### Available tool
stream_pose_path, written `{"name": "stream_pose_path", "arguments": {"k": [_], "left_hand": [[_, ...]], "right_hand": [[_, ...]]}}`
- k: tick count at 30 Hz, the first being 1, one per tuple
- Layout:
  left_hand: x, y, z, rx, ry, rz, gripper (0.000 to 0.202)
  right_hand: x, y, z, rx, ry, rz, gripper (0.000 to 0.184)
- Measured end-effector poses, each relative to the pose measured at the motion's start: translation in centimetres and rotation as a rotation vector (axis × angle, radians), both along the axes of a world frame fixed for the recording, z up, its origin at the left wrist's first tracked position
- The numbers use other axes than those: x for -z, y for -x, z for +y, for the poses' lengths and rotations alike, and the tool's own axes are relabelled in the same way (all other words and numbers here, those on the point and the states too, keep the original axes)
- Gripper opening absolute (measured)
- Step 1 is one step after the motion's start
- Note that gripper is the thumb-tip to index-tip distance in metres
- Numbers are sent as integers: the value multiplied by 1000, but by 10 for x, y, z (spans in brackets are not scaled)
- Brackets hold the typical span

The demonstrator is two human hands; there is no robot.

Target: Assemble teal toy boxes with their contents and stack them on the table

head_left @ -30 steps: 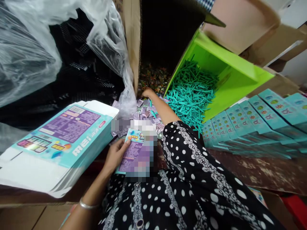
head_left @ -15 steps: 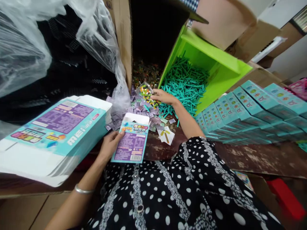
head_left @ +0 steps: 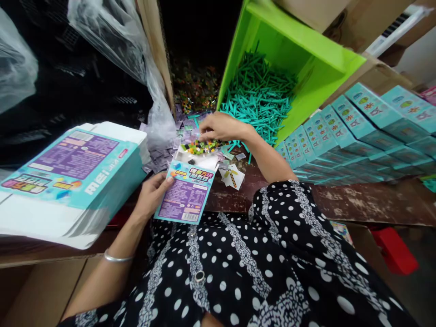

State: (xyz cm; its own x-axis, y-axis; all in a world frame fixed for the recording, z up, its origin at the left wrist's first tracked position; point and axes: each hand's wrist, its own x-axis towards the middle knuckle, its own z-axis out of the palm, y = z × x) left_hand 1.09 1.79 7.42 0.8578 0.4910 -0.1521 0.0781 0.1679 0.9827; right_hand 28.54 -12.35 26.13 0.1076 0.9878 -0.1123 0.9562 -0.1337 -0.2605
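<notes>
My left hand (head_left: 155,190) grips the left edge of a small teal and purple printed box (head_left: 185,193), its white flap end open and facing away from me. Just above that opening, my right hand (head_left: 218,127) is closed on a clear bag of small coloured beads (head_left: 199,147), mostly orange, green and black. The bag's near side overlaps the box mouth; whether any of it is inside I cannot tell. Purple sachets (head_left: 161,154) lie heaped behind the box. Beside it rest white cards (head_left: 232,177) with a pickaxe picture.
Flat unfolded boxes (head_left: 75,168) are stacked at left. A green bin (head_left: 299,50) of teal sticks (head_left: 255,100) lies tipped at the back. Rows of filled-out teal boxes (head_left: 361,131) stand right. Clear plastic (head_left: 119,41) drapes over black parts. More bead bags (head_left: 194,86) sit in a dark carton.
My right hand has brought the bead bag from the heap toward me, to the box's open end. My left hand still holds the box. The view has shifted slightly.
</notes>
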Motion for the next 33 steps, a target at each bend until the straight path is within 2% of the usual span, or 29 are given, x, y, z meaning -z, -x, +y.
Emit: {"name": "stream_pose_path", "arguments": {"k": [2, 4, 9, 11, 14, 16, 20, 22, 24, 27, 28, 29, 31, 33], "left_hand": [[-3, 1, -2, -25, 9, -20, 81], [-6, 1, -5, -38, 10, -46, 80], [-5, 0, -20, -116, -7, -72, 78], [-3, 1, -25, -148, -30, -65, 76], [-2, 3, -30, -169, -72, -58, 72], [-3, 4, -31, -176, -93, -65, 71], [-6, 3, -33, -103, -62, -67, 73], [-6, 3, -33, -67, -29, -52, 74], [-7, 4, -33, -86, -14, -32, 74], [-9, 4, -33, -121, -31, -14, 73], [-10, 4, -32, -119, -38, -17, 72], [-11, 4, -31, -111, -42, -24, 72], [-14, 4, -29, -111, -41, -42, 72], [-15, 5, -28, -129, -40, -56, 73]], "right_hand": [[-1, 8, 0, 17, -54, 5, 26], [4, 21, 2, 18, -32, 14, 26], [28, 51, 8, 85, -14, -40, 25], [34, 51, 6, 56, -10, -5, 23], [33, 41, -1, -60, 88, 151, 14], [30, 35, -5, -39, 107, 189, 11], [33, 39, -7, 116, -12, 48, 21], [39, 44, -7, 89, -19, 71, 21], [42, 45, -9, 4, 69, 182, 17], [33, 33, -13, -153, 273, 349, 20], [25, 26, -15, -170, 289, 390, 20], [17, 18, -17, -150, 247, 420, 19], [1, 6, -23, -32, 66, 438, 15], [-8, 4, -29, 80, -50, 405, 11]]}}
